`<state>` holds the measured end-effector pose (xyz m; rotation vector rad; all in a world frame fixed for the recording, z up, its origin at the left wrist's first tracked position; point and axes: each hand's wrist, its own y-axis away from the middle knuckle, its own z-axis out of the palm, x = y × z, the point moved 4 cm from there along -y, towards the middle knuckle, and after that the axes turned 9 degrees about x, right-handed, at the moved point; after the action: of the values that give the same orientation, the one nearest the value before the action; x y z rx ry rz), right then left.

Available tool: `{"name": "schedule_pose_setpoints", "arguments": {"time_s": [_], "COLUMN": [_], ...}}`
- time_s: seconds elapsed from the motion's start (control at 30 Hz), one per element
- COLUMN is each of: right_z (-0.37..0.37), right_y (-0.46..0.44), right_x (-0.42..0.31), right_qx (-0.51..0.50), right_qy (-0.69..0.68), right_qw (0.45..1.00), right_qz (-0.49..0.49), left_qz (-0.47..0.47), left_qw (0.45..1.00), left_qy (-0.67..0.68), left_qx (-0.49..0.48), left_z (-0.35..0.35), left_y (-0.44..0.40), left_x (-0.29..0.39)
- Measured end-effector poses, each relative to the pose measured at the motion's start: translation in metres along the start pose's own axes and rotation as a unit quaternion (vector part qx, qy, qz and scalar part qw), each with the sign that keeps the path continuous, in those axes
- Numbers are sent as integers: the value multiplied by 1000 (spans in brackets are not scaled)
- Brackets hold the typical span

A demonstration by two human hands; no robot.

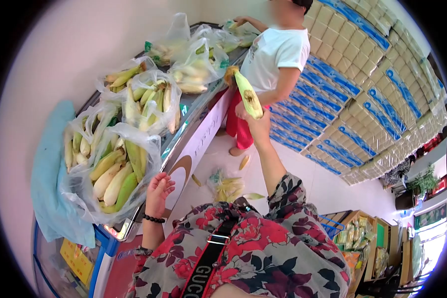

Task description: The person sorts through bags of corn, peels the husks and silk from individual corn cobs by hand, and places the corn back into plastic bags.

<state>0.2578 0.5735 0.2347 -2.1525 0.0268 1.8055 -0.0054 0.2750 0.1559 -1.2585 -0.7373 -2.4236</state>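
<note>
An ear of corn (248, 97) in its pale green husk, with a brown patch on its side and brown silk at the tip, is held up by my right hand (259, 121) at its lower end. My left hand (160, 189), with a dark bead bracelet at the wrist, is beside the counter edge; its fingers are loosely curled with nothing in them. Nearest to it is an open plastic bag of corn (115, 174) on the counter (176, 134). More bags of corn (151, 99) stand behind it.
Another person (278, 54) stands at the far end of the counter, one hand near a bag. Husks and a bag (228, 188) lie on the floor. Wrapped packs (333, 99) are stacked at right, boxes of goods (355, 236) at lower right. A blue cloth (52, 174) hangs at left.
</note>
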Motion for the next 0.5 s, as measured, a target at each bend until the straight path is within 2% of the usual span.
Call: {"name": "schedule_pose_setpoints", "arguments": {"time_s": [0.17, 0.27, 0.3, 0.4, 0.5], "right_z": [3, -6, -4, -9, -11], "right_y": [-5, 11, 9, 16, 16], "right_x": [20, -3, 4, -3, -2], "right_qx": [-11, -43, -35, -61, -58], "right_qy": [-38, -59, -88, -139, -129], "right_qw": [999, 995, 994, 984, 987], "right_qz": [22, 75, 57, 95, 71], "left_qz": [4, 13, 17, 23, 25], "left_qw": [1000, 1000, 1000, 999, 998], "left_qy": [-1, -5, -8, -18, -21], "left_qx": [-4, -10, -12, -29, -51], "left_z": [5, 13, 20, 36, 50], "left_y": [-3, -7, -10, -25, -41], "left_x": [3, 8, 12, 19, 24]}}
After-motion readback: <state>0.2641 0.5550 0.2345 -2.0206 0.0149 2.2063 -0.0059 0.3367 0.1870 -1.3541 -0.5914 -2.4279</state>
